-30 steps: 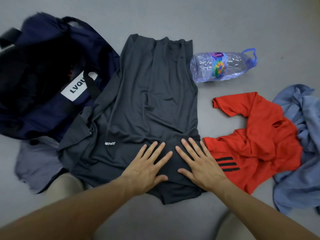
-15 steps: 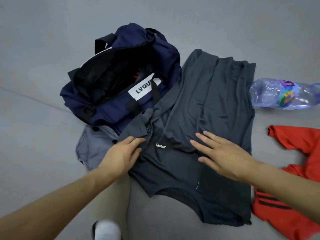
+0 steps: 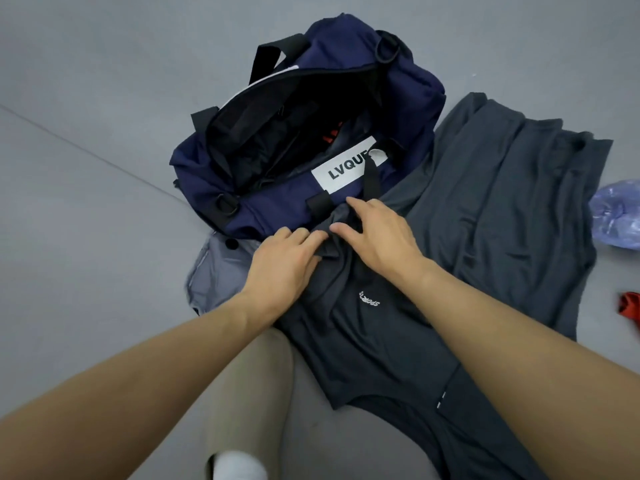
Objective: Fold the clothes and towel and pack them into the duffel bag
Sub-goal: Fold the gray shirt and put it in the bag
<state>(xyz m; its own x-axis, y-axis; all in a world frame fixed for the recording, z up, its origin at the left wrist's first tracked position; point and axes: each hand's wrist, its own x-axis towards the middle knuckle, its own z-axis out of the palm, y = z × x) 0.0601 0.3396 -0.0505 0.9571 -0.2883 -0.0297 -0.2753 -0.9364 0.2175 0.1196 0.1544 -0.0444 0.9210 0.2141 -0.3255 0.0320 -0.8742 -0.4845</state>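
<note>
**On the sleeve: left hand pinching, right hand unclear**

The dark grey T-shirt lies spread on the floor from 6 to 2 o'clock. Its sleeve touches the open navy duffel bag at 12. The left hand's grip pinches the sleeve edge. The right hand's bent fingers rest on it, and I cannot tell whether its grip has closed.

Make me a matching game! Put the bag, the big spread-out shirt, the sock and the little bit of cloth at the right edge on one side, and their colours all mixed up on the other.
Things:
1. duffel bag
2. spread-out shirt
3. sock
4. bit of cloth at the right edge

Colours:
a. white
b. red
c. navy blue
d. dark grey

Right pairs: 1-c, 2-d, 3-a, 4-b.
</note>
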